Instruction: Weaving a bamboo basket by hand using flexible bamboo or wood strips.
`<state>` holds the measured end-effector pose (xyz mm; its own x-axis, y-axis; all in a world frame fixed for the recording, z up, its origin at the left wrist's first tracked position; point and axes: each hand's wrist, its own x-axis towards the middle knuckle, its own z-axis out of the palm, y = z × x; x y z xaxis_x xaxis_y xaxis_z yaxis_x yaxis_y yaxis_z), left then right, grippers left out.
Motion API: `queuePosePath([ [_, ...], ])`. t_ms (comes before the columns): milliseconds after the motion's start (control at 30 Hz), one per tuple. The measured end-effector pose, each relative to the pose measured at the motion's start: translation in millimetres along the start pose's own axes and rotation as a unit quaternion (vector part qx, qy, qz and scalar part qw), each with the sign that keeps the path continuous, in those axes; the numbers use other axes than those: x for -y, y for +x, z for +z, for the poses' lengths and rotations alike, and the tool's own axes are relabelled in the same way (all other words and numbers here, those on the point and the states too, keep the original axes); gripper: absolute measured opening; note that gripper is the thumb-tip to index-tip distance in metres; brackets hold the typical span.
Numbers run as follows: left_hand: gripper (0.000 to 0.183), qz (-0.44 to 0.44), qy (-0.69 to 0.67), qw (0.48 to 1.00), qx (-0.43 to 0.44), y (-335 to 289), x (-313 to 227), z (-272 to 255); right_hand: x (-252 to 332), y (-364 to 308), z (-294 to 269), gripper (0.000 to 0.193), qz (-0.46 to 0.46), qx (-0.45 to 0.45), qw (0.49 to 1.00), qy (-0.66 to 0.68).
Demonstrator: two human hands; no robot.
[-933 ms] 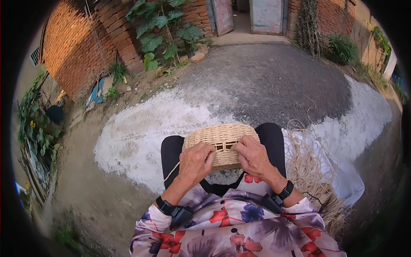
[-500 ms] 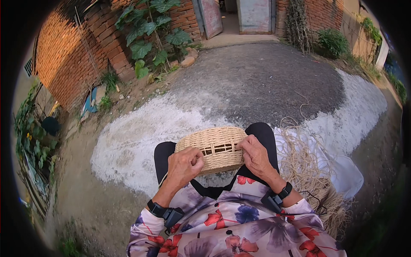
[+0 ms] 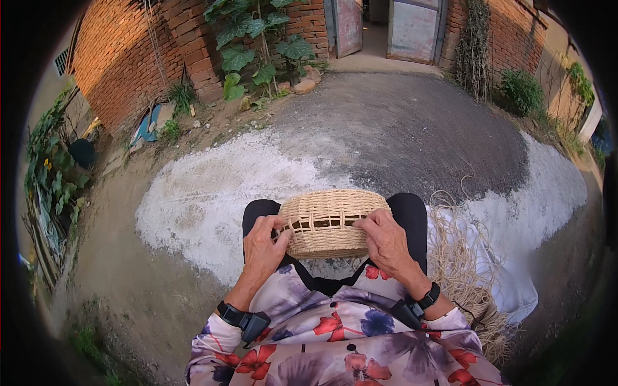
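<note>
The inside of the woven basket [image 3: 329,244] is mostly hidden — the doors [image 3: 415,31] cut off by the upper edge.

The basket [image 3: 331,242] sits between the knees [image 3: 408,209], cord [image 3: 452,251] lies over a sheet [image 3: 517,283] on the ground [image 3: 238,177] to their right, and at the ground's far edge a doorway [image 3: 375,42] stands right of a plant [image 3: 264,55].

Well ahead and left of the left hand [image 3: 262,248], a red-brick wall [image 3: 119,80] catches warm sunlight, part of it shaded. Beyond the right hand [image 3: 387,244], a worn door [image 3: 415,31] stands partly open. Dark grey ground [image 3: 425,122] spreads before it — whitish ground [image 3: 206,183] nearer the left hand, brown earth [image 3: 122,270] farther left.
</note>
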<state>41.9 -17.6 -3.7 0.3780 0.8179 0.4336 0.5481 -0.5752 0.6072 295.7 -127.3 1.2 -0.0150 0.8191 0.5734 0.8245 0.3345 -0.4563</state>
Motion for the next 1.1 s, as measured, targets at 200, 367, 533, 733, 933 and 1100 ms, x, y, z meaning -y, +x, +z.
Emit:
queuePosePath([
  [200,0.014,-0.046,-0.082,0.994,0.061,-20.0,13.3,-2.2,12.4,10.8,12.8,0.029,0.035,-0.029,0.997,-0.061],
  [367,0.015,-0.053,-0.117,0.988,0.082,-18.9,21.4,-1.6,35.6,30.3,18.1,0.028,-0.012,0.014,1.000,-0.008],
  [533,0.022,-0.068,-0.212,0.964,0.148,-6.7,18.7,4.3,39.8,41.1,26.0,0.026,-0.035,0.055,0.997,-0.035],
  [733,0.030,-0.297,-0.518,0.747,0.293,11.0,6.9,0.8,28.1,43.0,23.3,0.021,0.001,0.061,0.998,-0.027],
  [933,0.034,-0.323,-0.543,0.704,0.324,35.0,-32.8,41.3,-30.1,23.9,-5.5,0.021,0.104,0.098,0.981,0.135],
  [1100,0.039,-0.283,-0.467,0.747,0.379,49.8,-57.6,43.3,-38.1,-4.7,-11.9,0.024,0.118,0.066,0.979,0.150],
])
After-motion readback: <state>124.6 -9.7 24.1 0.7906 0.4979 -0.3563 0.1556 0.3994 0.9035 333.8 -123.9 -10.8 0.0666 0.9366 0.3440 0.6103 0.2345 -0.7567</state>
